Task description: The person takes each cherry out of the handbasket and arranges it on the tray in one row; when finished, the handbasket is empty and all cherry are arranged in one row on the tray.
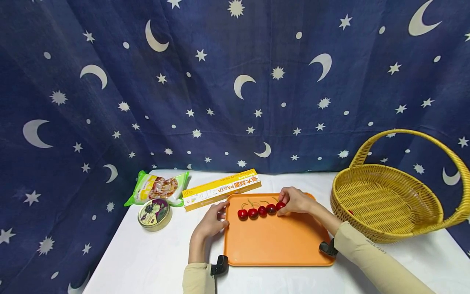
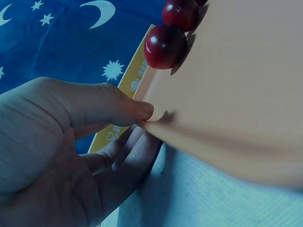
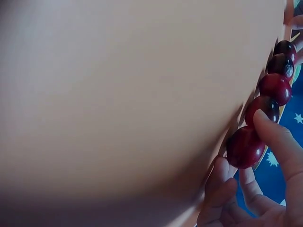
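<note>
Head view: orange tray [image 1: 275, 245] sits at lower centre of the frame on the white counter [image 1: 147, 261]. Five cherries [image 1: 261, 211] lie in a row near the tray's far edge, touching or nearly touching one another. My right hand [image 1: 299, 201] is at the right end of the row, fingers curled round the rightmost cherry [image 1: 280, 206]; the right wrist view confirms a pinch, one fingertip [image 3: 272, 130] on top of that cherry and the others beneath it. My left hand [image 1: 212, 220] grips the tray's left rim, thumb [image 2: 118, 106] on top of the lip and fingers curled under it, as the left wrist view shows; the leftmost cherry [image 2: 165, 46] lies just beyond the thumb. Judgement: to seat this cherry well, keep the pinch light, hold the tray level and steady with the left hand so the round fruit cannot roll, and let go only once the cherry rests against its neighbour. Upper left of the tray: pasta box [image 1: 221, 189], snack bag [image 1: 158, 188], round tin [image 1: 154, 213]. Wicker basket [image 1: 389, 204] at right of frame, well apart from the tray.
</note>
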`<state>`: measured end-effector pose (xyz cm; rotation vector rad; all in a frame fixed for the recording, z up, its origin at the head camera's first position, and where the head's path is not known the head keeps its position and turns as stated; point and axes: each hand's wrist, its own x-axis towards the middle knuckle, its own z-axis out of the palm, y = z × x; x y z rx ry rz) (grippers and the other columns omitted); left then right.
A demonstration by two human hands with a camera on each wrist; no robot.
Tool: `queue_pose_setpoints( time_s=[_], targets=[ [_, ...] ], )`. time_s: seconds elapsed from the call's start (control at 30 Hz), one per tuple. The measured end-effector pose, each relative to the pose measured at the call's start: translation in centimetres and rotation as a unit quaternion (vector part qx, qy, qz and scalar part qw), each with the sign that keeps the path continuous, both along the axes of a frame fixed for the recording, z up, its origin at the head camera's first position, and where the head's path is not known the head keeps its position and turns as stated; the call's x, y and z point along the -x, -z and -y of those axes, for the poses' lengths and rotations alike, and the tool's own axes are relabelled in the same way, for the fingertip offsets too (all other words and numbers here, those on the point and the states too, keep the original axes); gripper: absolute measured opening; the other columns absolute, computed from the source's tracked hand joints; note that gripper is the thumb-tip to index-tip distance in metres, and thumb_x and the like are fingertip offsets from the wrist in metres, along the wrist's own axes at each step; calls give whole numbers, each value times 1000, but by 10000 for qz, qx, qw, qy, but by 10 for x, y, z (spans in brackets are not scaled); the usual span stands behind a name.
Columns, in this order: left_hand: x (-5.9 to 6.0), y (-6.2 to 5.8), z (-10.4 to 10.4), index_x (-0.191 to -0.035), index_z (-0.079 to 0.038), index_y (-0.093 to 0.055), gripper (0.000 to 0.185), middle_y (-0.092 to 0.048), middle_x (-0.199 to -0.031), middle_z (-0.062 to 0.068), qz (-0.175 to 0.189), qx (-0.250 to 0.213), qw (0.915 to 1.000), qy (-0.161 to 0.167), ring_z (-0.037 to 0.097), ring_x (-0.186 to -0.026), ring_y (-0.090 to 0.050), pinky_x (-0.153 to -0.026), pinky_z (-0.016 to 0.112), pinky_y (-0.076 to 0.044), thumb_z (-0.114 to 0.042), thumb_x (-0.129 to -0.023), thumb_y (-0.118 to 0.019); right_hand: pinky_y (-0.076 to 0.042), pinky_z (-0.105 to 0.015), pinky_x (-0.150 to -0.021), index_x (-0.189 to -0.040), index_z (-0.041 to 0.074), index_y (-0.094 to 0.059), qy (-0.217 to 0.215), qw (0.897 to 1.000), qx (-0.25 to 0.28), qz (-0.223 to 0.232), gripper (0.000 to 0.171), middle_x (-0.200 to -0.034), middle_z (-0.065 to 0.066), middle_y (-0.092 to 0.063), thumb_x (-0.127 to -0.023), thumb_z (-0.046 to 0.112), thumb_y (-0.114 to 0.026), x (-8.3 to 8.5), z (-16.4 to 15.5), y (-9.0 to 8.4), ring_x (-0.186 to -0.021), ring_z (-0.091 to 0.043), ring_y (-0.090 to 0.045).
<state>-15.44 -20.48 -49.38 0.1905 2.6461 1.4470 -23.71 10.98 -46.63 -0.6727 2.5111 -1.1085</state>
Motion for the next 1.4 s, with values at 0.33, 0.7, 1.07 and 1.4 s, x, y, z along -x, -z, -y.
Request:
queue_pose_setpoints(
  time_s=[0.33,0.7,1.07,1.4],
  targets=[
    [-1,0,0,-137,5,-52,66,-51,-109,15,14,5,10000,-3,21,-87,-55,-75,30,-46,11,-72,-67,-44,-28,-66,-88,0,-62,-12,10000,-50,18,40,-76,-9,-63,-64,15,-89,1,-4,-2,-69,-13,-55],
    [0,-1,-1,-136,5,-53,66,-51,-109,16,5,6,10000,-9,22,-87,-55,-75,30,-46,12,-72,-67,-52,-32,-69,-106,-8,-62,-111,9999,6,129,34,-89,-10,-67,-87,17,-72,14,-54,-55,-80,-28,-66],
    [-1,-1,-1,-137,4,-53,65,-52,-110,16,49,47,10000,-50,22,-89,-56,-78,34,-48,11,-74,-68,-55,-35,-77,-116,-10,-60,378,9946,146,958,29,-102,-13,-67,-98,13,-56,20,-147,-90,-90,-14,-64],
    [0,-1,-1,-137,3,-53,65,-52,-110,14,36,81,10000,-42,21,-87,-54,-76,31,-47,10,-74,-68,-55,-40,-80,-121,-16,-55,192,9727,-94,2312,37,-110,-15,-64,-100,14,-49,18,-199,-75,-95,-24,-64]
  ],
)
